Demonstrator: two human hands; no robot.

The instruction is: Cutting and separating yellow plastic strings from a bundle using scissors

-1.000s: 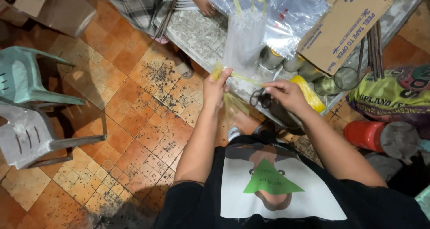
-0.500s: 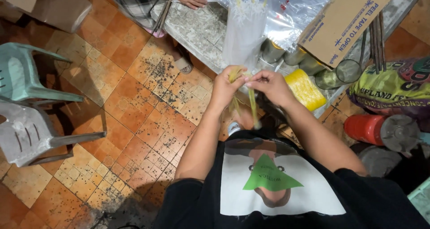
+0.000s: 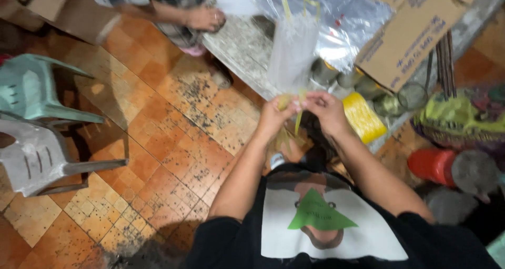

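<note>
Head view: fingers (image 3: 294,105) pinching yellow string (image 3: 299,120).

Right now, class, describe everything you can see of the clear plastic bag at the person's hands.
The clear plastic bag looks thin, crinkled and see-through, standing upright above the stone counter. Its lower end is bunched between the left hand and right hand, which meet there. Yellow strips hang at the pinch. Contents cannot be told.

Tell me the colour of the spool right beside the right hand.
Yellow: the spool shows best in the head view.
</note>
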